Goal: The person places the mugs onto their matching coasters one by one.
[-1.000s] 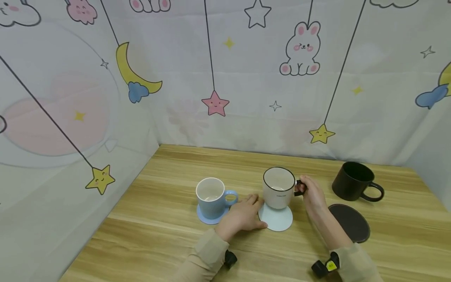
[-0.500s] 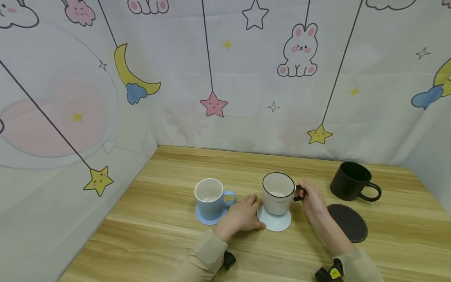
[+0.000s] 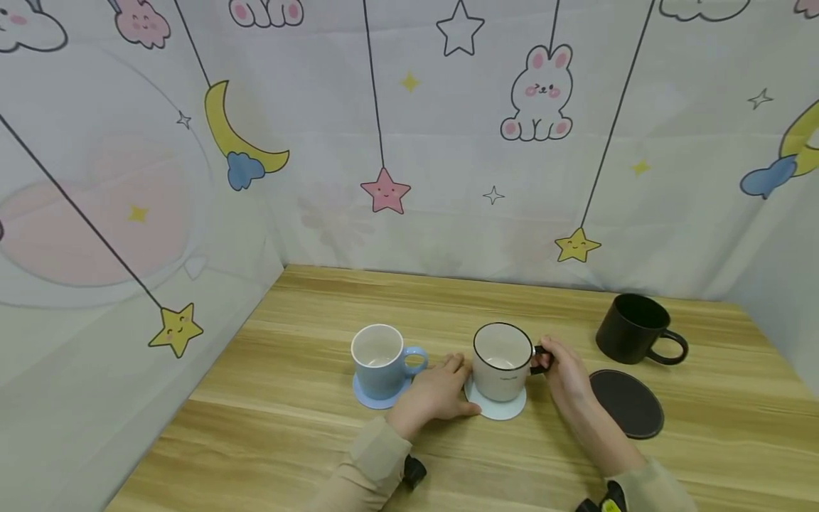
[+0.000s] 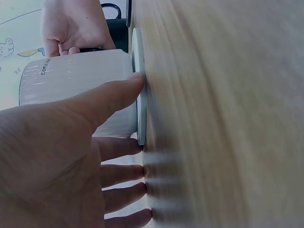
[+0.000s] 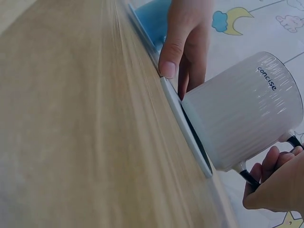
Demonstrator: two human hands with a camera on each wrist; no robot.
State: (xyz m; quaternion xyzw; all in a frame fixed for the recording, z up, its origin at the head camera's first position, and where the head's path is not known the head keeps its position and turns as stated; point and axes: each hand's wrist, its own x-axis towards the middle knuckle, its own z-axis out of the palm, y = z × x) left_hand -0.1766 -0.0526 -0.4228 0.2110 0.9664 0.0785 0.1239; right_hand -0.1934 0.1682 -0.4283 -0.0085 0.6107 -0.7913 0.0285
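Note:
A white mug (image 3: 502, 370) with a black rim and the word "concise" is held upright over a pale round coaster (image 3: 498, 409). In the right wrist view a thin dark gap shows between mug and coaster; whether they touch at some edge I cannot tell. My right hand (image 3: 568, 377) grips the mug's black handle (image 3: 541, 360), fingers curled round it. My left hand (image 3: 435, 395) rests at the coaster's left side with fingers spread and fairly straight. Its thumb (image 4: 116, 97) touches the coaster's edge, and its fingertips stand on the table by the rim.
Left of the left hand, a blue mug (image 3: 379, 373) sits on a blue coaster (image 3: 374, 403). A black mug (image 3: 630, 331) stands at the back right, behind a black coaster (image 3: 627, 404). A printed cloth (image 3: 448, 235) borders the wooden table (image 3: 269, 427).
The right hand has lowered the white mug toward the pale coaster, now covering more of it. The left hand has stayed at the coaster's side. The view has shifted slightly.

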